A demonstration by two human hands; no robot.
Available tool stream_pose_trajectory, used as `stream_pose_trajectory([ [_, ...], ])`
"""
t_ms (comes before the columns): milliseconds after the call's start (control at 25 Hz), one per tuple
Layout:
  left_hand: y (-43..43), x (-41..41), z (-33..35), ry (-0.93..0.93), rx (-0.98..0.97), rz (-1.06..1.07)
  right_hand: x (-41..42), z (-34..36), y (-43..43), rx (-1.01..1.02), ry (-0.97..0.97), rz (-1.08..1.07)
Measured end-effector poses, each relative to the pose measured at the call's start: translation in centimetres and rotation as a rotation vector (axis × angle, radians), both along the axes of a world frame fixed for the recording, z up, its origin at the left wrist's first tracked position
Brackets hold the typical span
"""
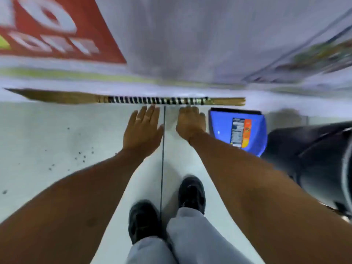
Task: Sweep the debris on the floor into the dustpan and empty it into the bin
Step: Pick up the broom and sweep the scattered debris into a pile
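Left hand (142, 128): fingers (150, 113) are lying straight and close together, palm down, holding nothing; the tips are hovering just short of the broom's banded handle, apparently reaching for it.

Right hand (191, 123): fingers (187, 111) are curling slightly downward, also empty, their tips nearly touching the same handle. Whether either hand is already making contact cannot be told through the motion blur.

Broom (133, 100): a soft grass type, lying flat on the floor along the foot of the wall at 12 o'clock from the hands, bristle fan pointing toward 9 o'clock and handle end toward 3 o'clock. It is likely lying there as a parked tool, out of the walking path.

Dustpan (236, 130): blue, carrying a printed label, sitting at 3 o'clock just beside the right hand, its mouth seemingly facing the wall. It is sitting within easy reach for the collecting step.

Debris (83, 155): small dark specks are scattering across the pale floor (38, 130) at 8 o'clock from the left hand, well apart from the dustpan, unswept.

Bin (312, 159): a dark bag-lined container is standing at 4 o'clock, behind the dustpan, positioned for emptying.

Shoes (191, 193): black, planted at 6 o'clock, straddling a floor seam.

Stage, as judged: pickup of the broom is just beginning; sweeping is not yet started.
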State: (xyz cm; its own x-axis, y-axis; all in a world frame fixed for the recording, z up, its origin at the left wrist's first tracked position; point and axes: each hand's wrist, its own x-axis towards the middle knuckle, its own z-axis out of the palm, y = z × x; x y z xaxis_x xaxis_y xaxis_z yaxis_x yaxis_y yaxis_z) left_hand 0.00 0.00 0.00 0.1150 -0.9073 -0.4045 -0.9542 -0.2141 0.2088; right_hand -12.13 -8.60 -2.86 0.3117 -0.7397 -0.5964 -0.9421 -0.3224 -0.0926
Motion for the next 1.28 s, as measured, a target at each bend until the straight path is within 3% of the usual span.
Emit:
stream_pose_trajectory([
  [200, 0.1, 1.3, -10.1, -0.001, 0.003, 0.049, 2.3, -9.5, -3.8, -0.182, 0.018, 0.05],
  [360, 1.9, 2.3, -11.5, 0.013, 0.008, 0.03, 2.8, -10.9, -4.3, -0.293, 0.116, 0.169],
  [480, 4.7, 1.6, -6.9, 0.055, 0.066, 0.143, 2.2, -5.8, -1.6, -0.273, 0.01, 0.266],
  [600, 8.6, -0.2, 1.5, 0.095, 0.179, 0.246, 1.1, 2.6, 2.7, -0.081, -0.077, 0.283],
  [800, 15.4, -0.5, 17.7, 0.157, 0.264, 0.245, -1.4, 17.1, 7.6, 0.206, 0.03, -0.044],
  [920, 17.7, 1.9, 24.8, 0.202, 0.235, 0.239, -0.9, 24.6, 10.9, 0.459, 0.061, -0.043],
  [1040, 19.5, 4.8, 28.3, 0.209, 0.178, 0.265, 2.4, 28.8, 16.0, 0.412, 0.049, -0.047],
  [1160, 21.4, 6.6, 29.0, 0.209, 0.146, 0.24, 6.2, 29.3, 20.4, 0.337, 0.071, -0.16],
  [1280, 24.6, 8.7, 28.6, 0.212, 0.168, 0.261, 9.0, 28.5, 24.1, 0.335, 0.098, -0.117],
])
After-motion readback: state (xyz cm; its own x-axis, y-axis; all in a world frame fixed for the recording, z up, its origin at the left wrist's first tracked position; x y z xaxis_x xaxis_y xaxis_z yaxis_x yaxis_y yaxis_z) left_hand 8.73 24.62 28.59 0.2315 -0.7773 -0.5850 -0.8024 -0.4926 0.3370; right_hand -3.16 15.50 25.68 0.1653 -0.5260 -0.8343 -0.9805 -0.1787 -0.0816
